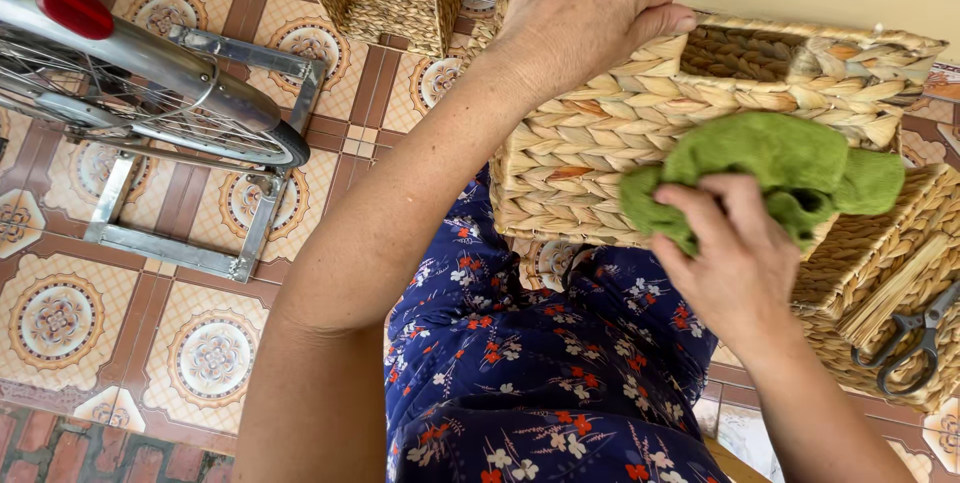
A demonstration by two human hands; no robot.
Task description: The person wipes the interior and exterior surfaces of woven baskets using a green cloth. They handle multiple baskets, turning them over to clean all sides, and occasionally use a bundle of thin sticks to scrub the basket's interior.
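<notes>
Left hand (585, 8) grip clamped on woven straw basket (640, 133) rim, right hand (725, 253) grip clamped on green cloth (770, 168)

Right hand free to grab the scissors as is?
Probably not at once: the right hand presses a green cloth against the woven basket. The scissors lie close by, nothing covering them.

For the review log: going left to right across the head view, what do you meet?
Bicycle wheel → left hand gripping the woven basket → right hand pressing a green cloth to it → scissors.
</notes>
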